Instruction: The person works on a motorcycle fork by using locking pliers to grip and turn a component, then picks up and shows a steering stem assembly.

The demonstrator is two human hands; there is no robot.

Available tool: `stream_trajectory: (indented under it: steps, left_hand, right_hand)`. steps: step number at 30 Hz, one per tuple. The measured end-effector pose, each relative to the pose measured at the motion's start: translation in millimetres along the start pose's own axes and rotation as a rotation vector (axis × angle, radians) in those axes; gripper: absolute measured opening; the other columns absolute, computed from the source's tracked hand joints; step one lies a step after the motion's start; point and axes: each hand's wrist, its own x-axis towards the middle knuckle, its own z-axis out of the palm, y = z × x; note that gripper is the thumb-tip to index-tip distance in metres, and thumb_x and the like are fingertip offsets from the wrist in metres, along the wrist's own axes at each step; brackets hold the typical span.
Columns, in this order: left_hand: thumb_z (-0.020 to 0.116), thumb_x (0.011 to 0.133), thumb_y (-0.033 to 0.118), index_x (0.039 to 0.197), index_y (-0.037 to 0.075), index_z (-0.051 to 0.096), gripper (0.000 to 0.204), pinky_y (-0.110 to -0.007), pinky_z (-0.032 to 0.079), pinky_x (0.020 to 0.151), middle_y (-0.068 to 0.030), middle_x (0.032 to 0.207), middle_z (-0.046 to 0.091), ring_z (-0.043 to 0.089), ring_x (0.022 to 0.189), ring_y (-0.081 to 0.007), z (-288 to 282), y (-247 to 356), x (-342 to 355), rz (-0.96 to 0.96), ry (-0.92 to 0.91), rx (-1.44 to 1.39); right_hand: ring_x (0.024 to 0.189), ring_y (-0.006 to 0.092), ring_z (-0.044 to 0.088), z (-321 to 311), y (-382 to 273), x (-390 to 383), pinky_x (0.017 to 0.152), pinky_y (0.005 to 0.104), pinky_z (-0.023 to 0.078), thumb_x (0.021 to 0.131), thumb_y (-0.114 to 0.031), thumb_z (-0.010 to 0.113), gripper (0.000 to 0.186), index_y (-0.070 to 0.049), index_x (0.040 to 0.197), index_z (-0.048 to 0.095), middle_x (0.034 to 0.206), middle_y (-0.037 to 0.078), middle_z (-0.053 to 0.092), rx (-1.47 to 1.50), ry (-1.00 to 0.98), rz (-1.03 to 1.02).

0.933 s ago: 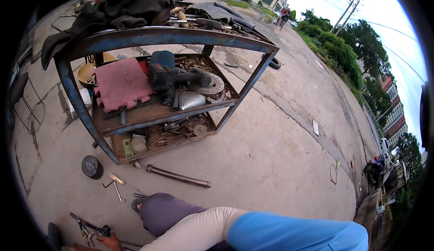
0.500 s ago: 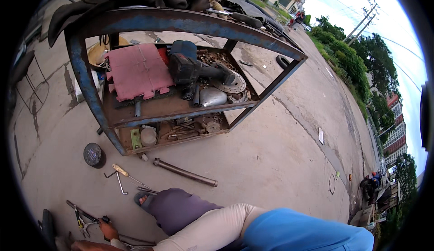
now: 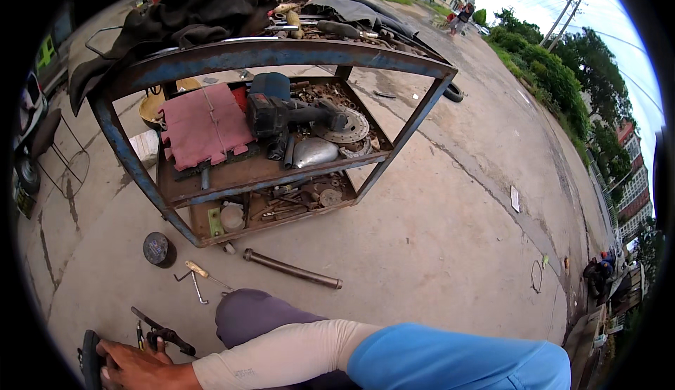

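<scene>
My right arm, in a blue sleeve and pale arm cover, reaches across to the lower left. At its end my right hand [image 3: 144, 370] has its fingers bent against a black rounded part [image 3: 91, 360], whose kind I cannot make out. Just beyond that hand, a few fingers [image 3: 160, 348] show beside a dark bar-like part [image 3: 165, 332]; they appear to belong to my left hand, which is otherwise hidden. What they grip is not clear. Partly covered pliers [image 3: 140, 334] lie near them.
A blue, rusty metal cart [image 3: 274, 54] carries tools, a pink foam mat [image 3: 204, 126] and a cordless power tool [image 3: 281, 112]. On the concrete are a round black tin [image 3: 159, 249], a wooden-handled screwdriver [image 3: 197, 269], a bent wrench [image 3: 199, 288] and a metal tube [image 3: 292, 268]. My purple-clad knee [image 3: 256, 314] is close by.
My right hand has come up into view and onto the black part. The other hand, seen plainly before, is now mostly covered. The view has shifted, and my sandalled foot is hidden.
</scene>
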Motion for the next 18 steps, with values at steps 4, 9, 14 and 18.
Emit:
stream_trajectory:
  steps: [4,9,14,18]
  left_hand:
    - [0.056,0.098,0.029,0.133,0.002,0.047,0.045,-0.041,0.045,0.102,-0.0112,0.123,0.059,0.057,0.117,-0.0225,-6.3,31.4,-3.3,-0.275,0.261,1.019]
    - [0.056,0.101,0.022,0.140,-0.001,0.041,0.047,-0.043,0.046,0.103,-0.0157,0.130,0.055,0.055,0.122,-0.0273,5.3,73.6,-7.2,-0.386,0.322,1.296]
    - [0.058,0.100,0.022,0.129,0.000,0.054,0.036,-0.050,0.049,0.102,-0.0232,0.134,0.055,0.057,0.122,-0.0351,126.0,49.6,-0.9,-0.235,0.198,0.925]
    - [0.058,0.099,0.021,0.126,-0.002,0.056,0.036,-0.055,0.043,0.109,-0.0252,0.139,0.051,0.053,0.127,-0.0398,155.9,34.8,-30.1,-0.118,0.092,0.741]
  right_hand:
    - [0.107,0.0380,0.060,-25.2,4.3,17.9,0.091,0.0449,0.046,0.096,-0.021,0.055,0.034,0.006,0.117,0.049,0.110,0.025,0.061,0.012,0.020,-0.014]
    - [0.105,0.0320,0.059,-27.6,4.3,38.2,0.094,0.0401,0.045,0.098,-0.022,0.055,0.043,0.004,0.131,0.046,0.112,0.022,0.060,0.050,0.134,-0.055]
    - [0.109,0.0204,0.057,-65.9,-34.3,29.7,0.096,0.0337,0.043,0.097,-0.026,0.059,0.050,0.006,0.135,0.048,0.117,0.014,0.061,0.143,0.337,-0.069]
    - [0.109,0.0170,0.057,-85.1,-35.2,18.6,0.093,0.0333,0.039,0.096,-0.039,0.059,0.059,0.001,0.138,0.047,0.120,0.008,0.061,0.131,0.267,0.086]
